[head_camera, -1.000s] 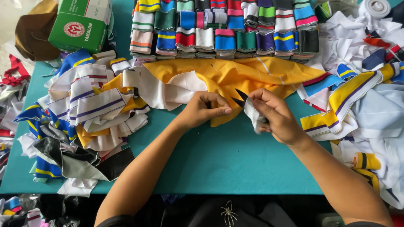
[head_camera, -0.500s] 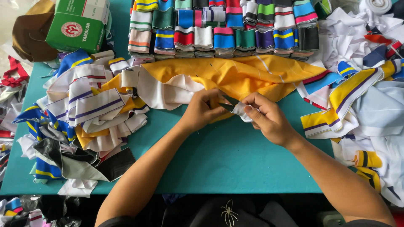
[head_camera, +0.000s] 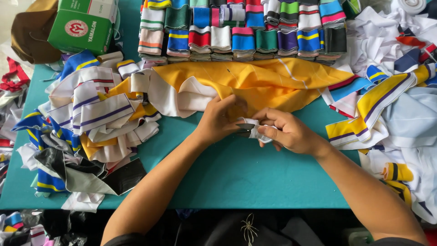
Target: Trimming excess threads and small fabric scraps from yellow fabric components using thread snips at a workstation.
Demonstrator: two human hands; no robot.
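1. A green cardboard box (head_camera: 81,28) sits at 11 o'clock on the teal desk (head_camera: 236,173).
2. A loose heap of striped fabric strips (head_camera: 86,123) fills the 9 o'clock side.
3. The left hand (head_camera: 219,120), near centre, curls its fingers closed on the edge of a yellow garment (head_camera: 255,82), which spreads toward 12 o'clock.
4. The right hand (head_camera: 287,132), touching the left, pinches shut on a small white cloth piece (head_camera: 260,133); a dark blade-like tip (head_camera: 246,127) shows between the hands, too hidden to identify.
5. Folded striped collars (head_camera: 241,27) stand in rows at 12 o'clock.
6. More white and striped cloth (head_camera: 391,100) piles at 3 o'clock.
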